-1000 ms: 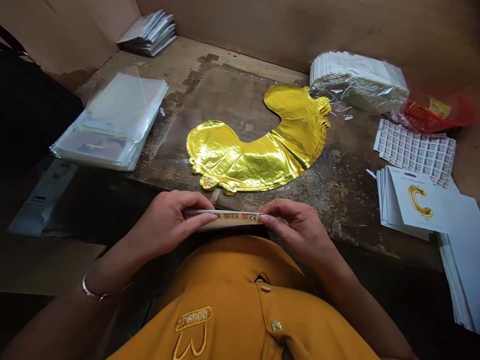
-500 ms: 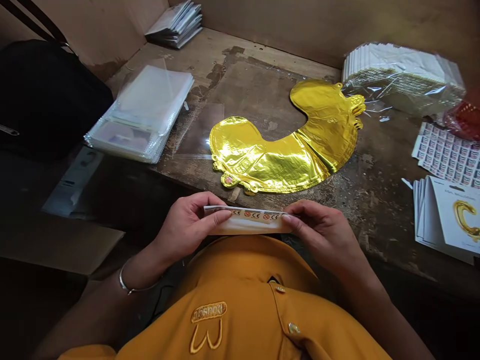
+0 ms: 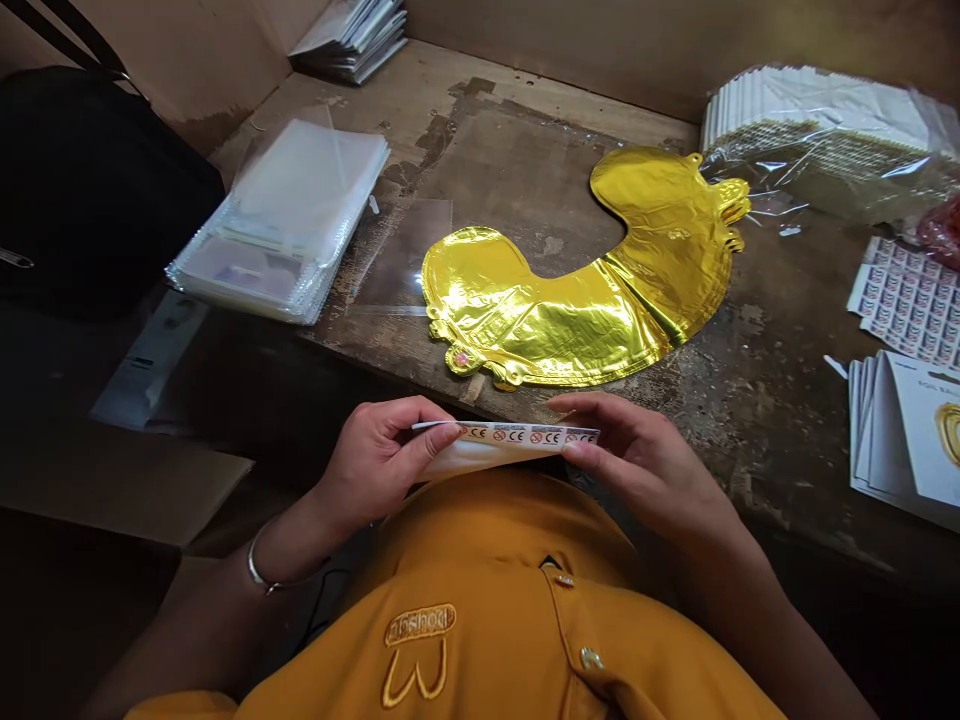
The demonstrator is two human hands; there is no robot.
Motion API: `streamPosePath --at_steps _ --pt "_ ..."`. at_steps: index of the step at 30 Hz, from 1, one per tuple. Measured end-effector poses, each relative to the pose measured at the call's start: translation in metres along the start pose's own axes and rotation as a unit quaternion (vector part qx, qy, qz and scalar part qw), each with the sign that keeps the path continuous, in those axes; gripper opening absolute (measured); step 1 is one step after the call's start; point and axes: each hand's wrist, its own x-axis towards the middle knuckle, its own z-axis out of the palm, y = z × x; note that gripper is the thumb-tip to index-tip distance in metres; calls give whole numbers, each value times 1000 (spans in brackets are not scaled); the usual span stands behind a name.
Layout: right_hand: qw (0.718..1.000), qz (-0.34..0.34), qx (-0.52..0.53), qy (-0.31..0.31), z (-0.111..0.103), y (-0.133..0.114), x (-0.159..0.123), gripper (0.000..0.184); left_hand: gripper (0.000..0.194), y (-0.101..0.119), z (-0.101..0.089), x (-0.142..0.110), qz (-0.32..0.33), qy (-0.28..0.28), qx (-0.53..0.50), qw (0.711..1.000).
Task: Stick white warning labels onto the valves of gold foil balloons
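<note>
My left hand pinches the left end of a white label sheet between thumb and fingers, close to my body. A narrow row of printed CE marks and red symbols runs along its upper edge, and the pale part below bends toward me. At the right end, my right hand has its thumb on the front of the sheet. Its index finger is raised above the edge; the other fingers are partly hidden behind. Just beyond both hands, a flat gold foil balloon, curved like a C, lies on the worn table.
Left is a stack of clear plastic bags, with a black bag beside it. On the right are a plastic-wrapped white stack, printed label sheets and folded white cards. Another stack stands at the back.
The view has swung left, so the table things appear further right. The printed row shows more fully now. My right index finger has lifted away from the sheet's edge.
</note>
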Motion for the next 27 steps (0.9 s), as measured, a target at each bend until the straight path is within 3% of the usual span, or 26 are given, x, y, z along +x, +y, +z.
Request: streamPosePath --at_steps 6,10,13,15,17,23,27 --pt "998 -18 -58 31 9 -4 1 18 23 -4 2 2 -27 -9 -19 999" --pt "996 -24 -61 62 5 -5 3 16 26 -8 -4 6 -78 63 -103 990" --pt "997 -29 -48 45 5 -5 5 16 57 -7 -4 9 -94 7 -175 980" --pt "998 -33 -41 31 7 -4 6 15 49 -5 0 11 -133 -58 -195 970" --pt "999 -26 -33 24 9 -4 6 16 33 -5 6 12 -171 -84 -194 962" --pt "996 43 75 20 1 5 4 28 33 -16 15 12 -203 -39 -197 959" --pt "996 34 53 57 0 10 -1 18 34 -22 15 12 -180 -42 -161 969"
